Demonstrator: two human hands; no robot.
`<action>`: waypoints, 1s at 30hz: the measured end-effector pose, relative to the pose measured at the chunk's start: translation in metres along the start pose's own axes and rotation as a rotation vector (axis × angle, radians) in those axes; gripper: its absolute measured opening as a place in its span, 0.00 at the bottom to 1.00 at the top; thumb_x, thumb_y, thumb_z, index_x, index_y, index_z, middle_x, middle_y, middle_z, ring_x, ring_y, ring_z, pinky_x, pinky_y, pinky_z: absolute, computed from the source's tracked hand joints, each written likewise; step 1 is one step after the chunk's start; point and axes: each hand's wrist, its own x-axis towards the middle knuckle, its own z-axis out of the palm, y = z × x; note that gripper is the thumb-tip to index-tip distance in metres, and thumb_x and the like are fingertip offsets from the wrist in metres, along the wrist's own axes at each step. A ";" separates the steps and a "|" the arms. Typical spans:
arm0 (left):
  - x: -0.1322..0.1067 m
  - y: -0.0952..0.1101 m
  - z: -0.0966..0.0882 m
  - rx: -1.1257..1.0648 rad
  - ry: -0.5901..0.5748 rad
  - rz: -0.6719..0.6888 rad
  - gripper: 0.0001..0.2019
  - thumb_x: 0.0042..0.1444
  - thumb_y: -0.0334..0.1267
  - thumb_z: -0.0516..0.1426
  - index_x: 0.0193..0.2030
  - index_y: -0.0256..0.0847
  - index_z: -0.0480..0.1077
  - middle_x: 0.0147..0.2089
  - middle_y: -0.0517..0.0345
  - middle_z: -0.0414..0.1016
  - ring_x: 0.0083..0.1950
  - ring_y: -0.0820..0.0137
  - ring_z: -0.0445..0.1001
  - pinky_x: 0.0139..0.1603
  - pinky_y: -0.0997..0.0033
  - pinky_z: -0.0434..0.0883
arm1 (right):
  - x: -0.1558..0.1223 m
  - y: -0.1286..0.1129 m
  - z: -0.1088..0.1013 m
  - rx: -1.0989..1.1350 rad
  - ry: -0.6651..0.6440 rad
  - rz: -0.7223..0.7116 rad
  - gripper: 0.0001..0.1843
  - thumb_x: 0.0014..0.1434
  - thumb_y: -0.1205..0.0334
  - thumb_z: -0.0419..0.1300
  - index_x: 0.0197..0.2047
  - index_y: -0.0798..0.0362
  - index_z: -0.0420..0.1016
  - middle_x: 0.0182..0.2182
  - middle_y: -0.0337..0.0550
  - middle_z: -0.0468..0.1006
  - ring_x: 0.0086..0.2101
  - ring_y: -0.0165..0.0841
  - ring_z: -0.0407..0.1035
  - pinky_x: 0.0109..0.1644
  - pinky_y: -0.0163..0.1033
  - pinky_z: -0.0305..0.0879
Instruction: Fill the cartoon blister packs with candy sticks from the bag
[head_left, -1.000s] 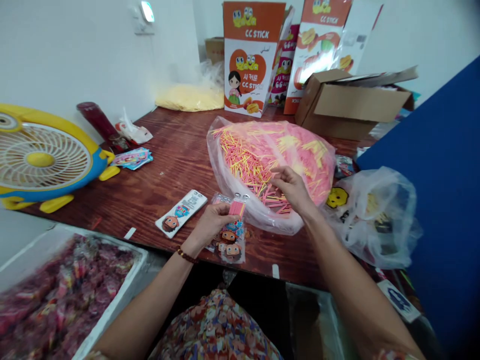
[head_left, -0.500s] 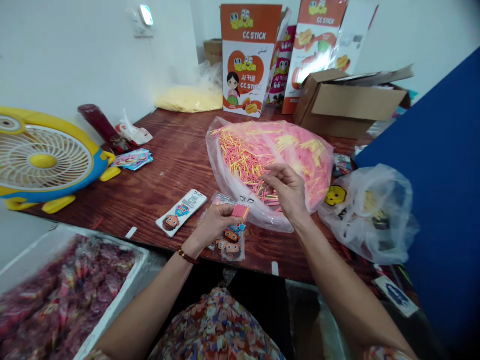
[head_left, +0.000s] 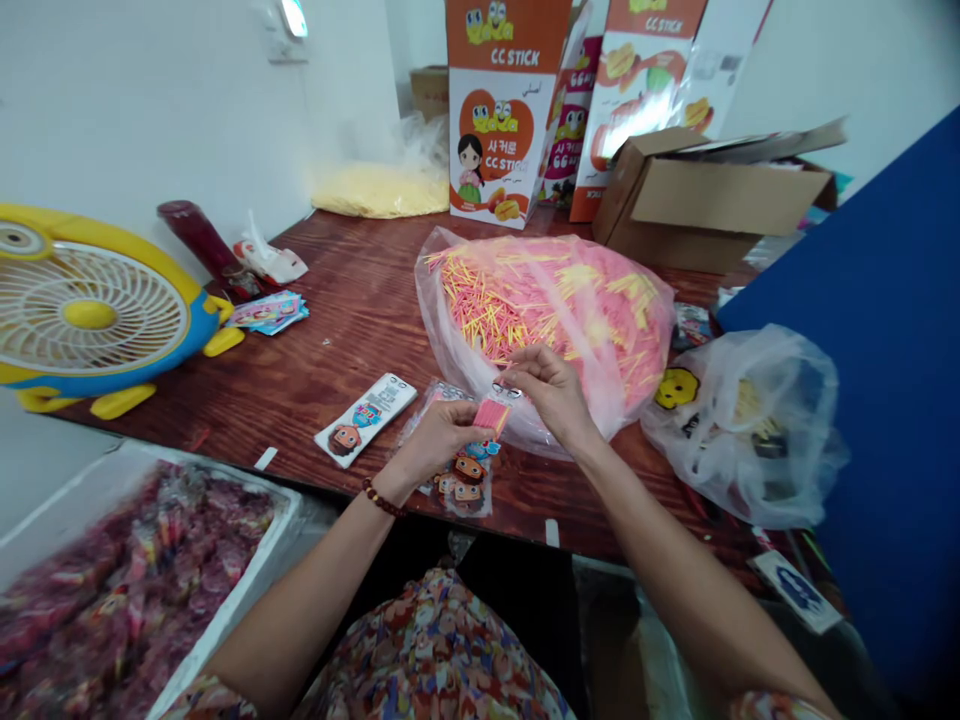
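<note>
My left hand (head_left: 439,440), with a beaded bracelet at the wrist, pinches a small bundle of pink sticks (head_left: 493,414) just above the table. Thumb and fingers of my right hand (head_left: 551,395) are closed at the top end of that bundle; what they hold is too small to make out. Beneath my left hand lie clear printed packets (head_left: 469,492) with cartoon faces, partly covered by the hand. Behind both hands an open clear plastic bag (head_left: 547,290) is filled with loose pink and yellow sticks. A stack of white printed cards (head_left: 365,420) lies to the left.
A yellow and blue fan (head_left: 97,310) stands at the left. Below the table edge, a white foam box (head_left: 285,510) holds wrapped purple pieces. Printed cartons (head_left: 495,120) and an open cardboard box (head_left: 720,200) line the back. A knotted plastic bag (head_left: 750,430) lies right.
My right hand has moved left and down from over the bag of sticks to the top of the bundle. My left hand still grips the bundle. The view has shifted slightly.
</note>
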 end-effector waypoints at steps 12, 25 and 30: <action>-0.001 -0.004 -0.002 0.057 0.005 -0.009 0.12 0.43 0.40 0.68 0.33 0.34 0.80 0.31 0.55 0.81 0.30 0.72 0.72 0.36 0.72 0.67 | 0.006 -0.014 -0.019 -0.088 0.346 -0.282 0.05 0.52 0.62 0.66 0.33 0.50 0.74 0.27 0.33 0.74 0.29 0.28 0.68 0.35 0.35 0.66; 0.001 0.000 0.000 0.082 -0.051 -0.016 0.13 0.44 0.40 0.68 0.35 0.34 0.81 0.32 0.54 0.81 0.33 0.70 0.74 0.39 0.71 0.69 | -0.004 -0.010 -0.011 -0.014 0.186 -0.191 0.05 0.53 0.63 0.66 0.34 0.49 0.74 0.28 0.34 0.76 0.31 0.30 0.71 0.39 0.37 0.69; 0.002 0.002 0.001 0.058 -0.071 -0.017 0.13 0.44 0.39 0.68 0.36 0.34 0.81 0.32 0.55 0.81 0.33 0.71 0.73 0.40 0.71 0.68 | -0.012 -0.002 -0.005 -0.073 0.084 -0.117 0.06 0.53 0.60 0.66 0.34 0.50 0.74 0.28 0.34 0.76 0.30 0.30 0.71 0.39 0.38 0.68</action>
